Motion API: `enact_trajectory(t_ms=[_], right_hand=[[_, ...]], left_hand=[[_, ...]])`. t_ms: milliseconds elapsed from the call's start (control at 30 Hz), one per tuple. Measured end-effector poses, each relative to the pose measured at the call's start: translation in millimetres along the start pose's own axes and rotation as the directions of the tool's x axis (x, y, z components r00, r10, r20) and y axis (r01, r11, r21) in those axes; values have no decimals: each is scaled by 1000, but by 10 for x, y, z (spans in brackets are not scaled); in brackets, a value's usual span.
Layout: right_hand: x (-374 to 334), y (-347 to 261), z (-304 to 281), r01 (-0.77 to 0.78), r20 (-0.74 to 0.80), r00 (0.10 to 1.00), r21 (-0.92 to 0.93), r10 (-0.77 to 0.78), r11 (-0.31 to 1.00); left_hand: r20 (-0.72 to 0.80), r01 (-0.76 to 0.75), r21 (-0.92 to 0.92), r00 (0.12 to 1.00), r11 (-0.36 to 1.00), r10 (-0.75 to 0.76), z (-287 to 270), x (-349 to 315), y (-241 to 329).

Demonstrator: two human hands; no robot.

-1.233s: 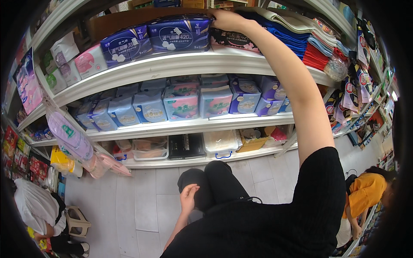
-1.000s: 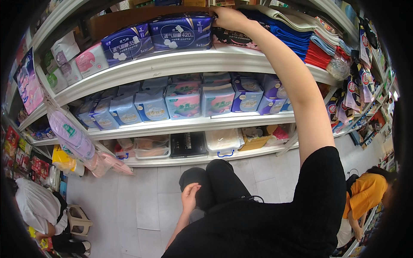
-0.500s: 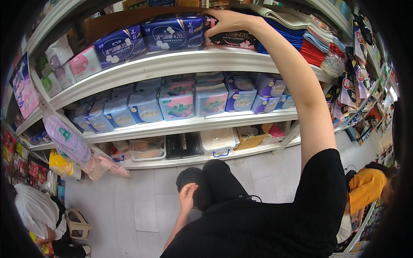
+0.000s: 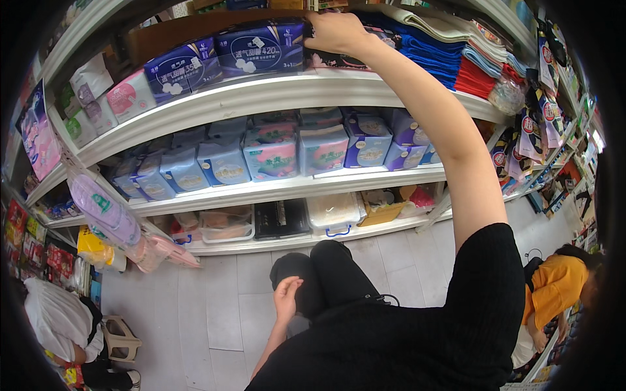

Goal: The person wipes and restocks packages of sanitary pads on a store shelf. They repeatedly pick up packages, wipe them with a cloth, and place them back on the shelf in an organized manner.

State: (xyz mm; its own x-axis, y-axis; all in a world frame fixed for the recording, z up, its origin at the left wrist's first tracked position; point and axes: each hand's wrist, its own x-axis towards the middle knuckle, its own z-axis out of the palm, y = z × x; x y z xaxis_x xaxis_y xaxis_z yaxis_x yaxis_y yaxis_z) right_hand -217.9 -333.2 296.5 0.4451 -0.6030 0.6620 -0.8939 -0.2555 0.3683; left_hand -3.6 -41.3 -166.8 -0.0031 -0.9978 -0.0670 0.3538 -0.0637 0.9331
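My right hand (image 4: pixel 338 32) reaches up to the top shelf. Its fingers curl at the left end of a black pack of sanitary pads (image 4: pixel 332 60) with pink flowers, and the hand covers much of that pack. The fingertips meet the right edge of a dark blue pack of sanitary pads (image 4: pixel 259 55); part of the grip is hidden. A second dark blue pack (image 4: pixel 181 73) stands left of it. Low down by my knee (image 4: pixel 293 264), my left hand (image 4: pixel 285 297) rests with fingers loosely curled together and nothing visible in them.
Folded towels (image 4: pixel 427 55) lie right of the packs. Light blue and purple packs (image 4: pixel 223 163) line the middle shelf; plastic boxes (image 4: pixel 332 212) fill the bottom one. Hanging slippers (image 4: pixel 104 199) jut out left. One person (image 4: pixel 59 319) is at lower left by a stool (image 4: pixel 120 339), another (image 4: pixel 554 287) at right.
My right hand has shifted slightly left, its fingers drawn in closer against the dark blue pack's right edge. More of the black pack's right end shows. My left hand stays by the knee.
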Motion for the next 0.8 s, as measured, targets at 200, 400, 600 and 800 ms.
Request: enact_trajectory(t_ms=[200, 400, 600, 800], right_hand=[[-6, -58, 161, -30, -142, 990, -35, 25, 999], [-64, 76, -71, -102, -49, 992, 194, 114, 976], [-242, 442, -189, 42, 112, 991, 267, -75, 963], [-190, 509, -154, -115, 203, 979, 437, 26, 892]], left_hand=[[12, -4, -1, 1000, 1000, 4, -5, 16, -31], [10, -9, -7, 1000, 1000, 9, -28, 12, -55], [11, -13, 3, 1000, 1000, 13, -20, 0, -40], [-55, 38, -33, 998, 999, -39, -116, -123, 93]])
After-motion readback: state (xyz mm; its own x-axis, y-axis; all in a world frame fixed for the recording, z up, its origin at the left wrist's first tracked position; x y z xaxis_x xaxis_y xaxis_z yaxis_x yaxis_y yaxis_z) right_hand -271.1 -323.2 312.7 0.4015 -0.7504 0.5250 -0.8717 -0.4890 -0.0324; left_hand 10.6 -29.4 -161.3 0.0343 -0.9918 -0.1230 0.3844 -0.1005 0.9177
